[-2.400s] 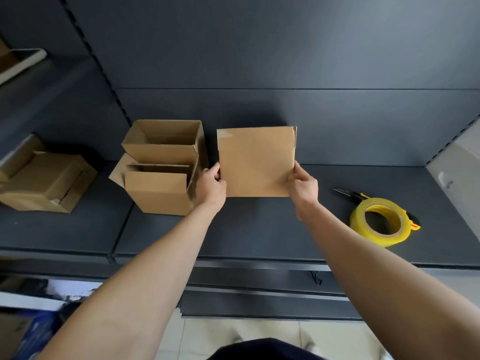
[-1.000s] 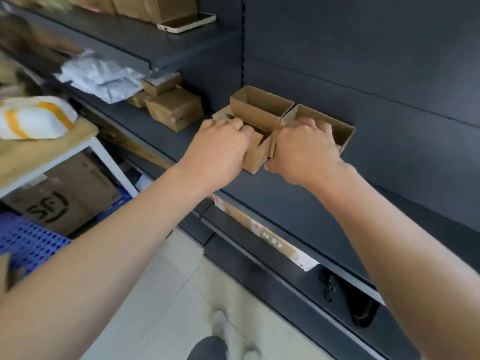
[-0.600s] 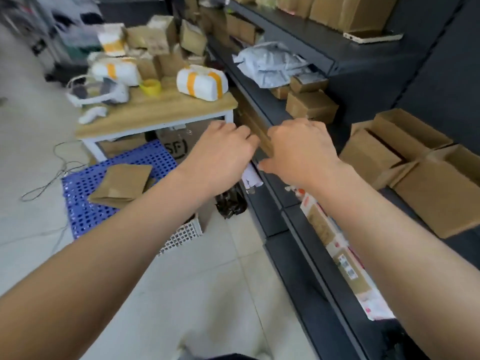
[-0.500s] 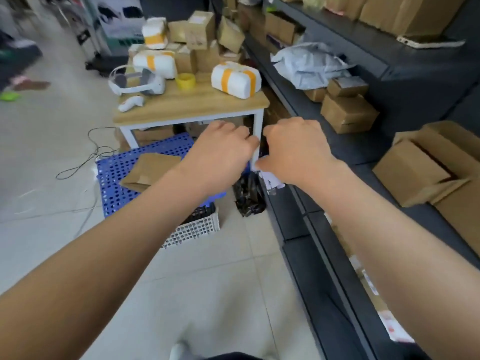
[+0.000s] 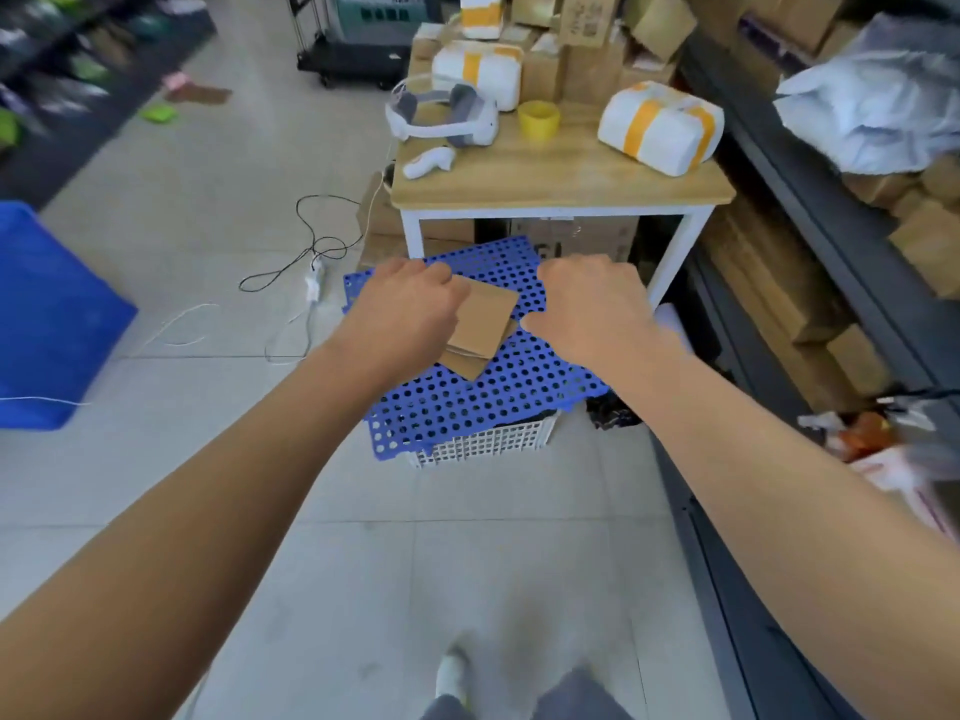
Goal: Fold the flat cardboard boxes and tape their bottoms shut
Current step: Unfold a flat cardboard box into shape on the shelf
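A small stack of flat cardboard boxes lies on a blue perforated panel, which sits on a white basket on the floor. Both my arms reach out toward it. My left hand hovers at the stack's left edge and covers part of it, fingers loosely curled and holding nothing. My right hand hangs just right of the stack, also loosely curled and empty. I cannot tell whether either hand touches the cardboard.
Behind the panel stands a wooden table with a white headset, a yellow round thing and taped white parcels. Dark shelving with boxes runs along the right. A blue bin and cables are on the left floor.
I let go of the folded box on the shelf and turned left. My empty hands now hang over the flat cardboard on the blue panel.
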Available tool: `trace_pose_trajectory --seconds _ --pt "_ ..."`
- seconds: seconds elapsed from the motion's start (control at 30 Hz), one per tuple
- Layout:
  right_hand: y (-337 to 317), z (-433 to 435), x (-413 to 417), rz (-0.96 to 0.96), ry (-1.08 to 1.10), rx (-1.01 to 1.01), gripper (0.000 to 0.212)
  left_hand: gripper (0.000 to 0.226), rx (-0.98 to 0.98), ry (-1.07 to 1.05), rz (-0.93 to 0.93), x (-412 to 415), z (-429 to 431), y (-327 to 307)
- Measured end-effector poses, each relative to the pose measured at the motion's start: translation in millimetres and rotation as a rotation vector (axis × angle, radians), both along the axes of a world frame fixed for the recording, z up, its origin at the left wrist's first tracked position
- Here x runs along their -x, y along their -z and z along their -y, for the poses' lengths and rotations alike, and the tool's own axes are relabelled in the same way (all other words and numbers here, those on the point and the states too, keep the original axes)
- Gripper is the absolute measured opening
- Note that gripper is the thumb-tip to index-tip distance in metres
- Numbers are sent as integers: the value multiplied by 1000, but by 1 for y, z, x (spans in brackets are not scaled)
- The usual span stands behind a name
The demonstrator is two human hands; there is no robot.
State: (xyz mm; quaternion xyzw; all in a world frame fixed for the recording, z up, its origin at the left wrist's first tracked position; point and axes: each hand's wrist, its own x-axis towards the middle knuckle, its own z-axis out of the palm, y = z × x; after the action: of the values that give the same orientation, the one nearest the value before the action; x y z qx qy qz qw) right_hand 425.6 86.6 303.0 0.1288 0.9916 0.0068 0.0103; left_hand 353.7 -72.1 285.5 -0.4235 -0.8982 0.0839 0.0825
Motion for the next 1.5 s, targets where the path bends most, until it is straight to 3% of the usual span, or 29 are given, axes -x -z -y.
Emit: trace_pose_trajectory --seconds 0.17,0.57,0.83,1.03,1.2,1.27,1.33,1.5 --pt "26 -11 55 54 34 27 45 29 -16 -18 66 67 -6 27" --pt "115 -40 202 159 56 90 28 26 80 -98 311 214 -30 113" --pt "206 -41 275 233 391 281 18 37 245 -27 569 320 -50 199" --pt "291 -33 289 351 679 483 39 46 307 -82 741 363 -60 279" --pt "346 -37 288 340 846 702 69 60 151 -249 950 375 -62 330" --pt "360 -37 289 330 905 768 81 53 81 -321 1059 376 -61 342" --pt "366 -36 290 319 937 806 79 21 47 -373 1111 376 -61 350" --pt "372 -36 295 266 989 827 75 16 5 -400 1104 375 -60 356"
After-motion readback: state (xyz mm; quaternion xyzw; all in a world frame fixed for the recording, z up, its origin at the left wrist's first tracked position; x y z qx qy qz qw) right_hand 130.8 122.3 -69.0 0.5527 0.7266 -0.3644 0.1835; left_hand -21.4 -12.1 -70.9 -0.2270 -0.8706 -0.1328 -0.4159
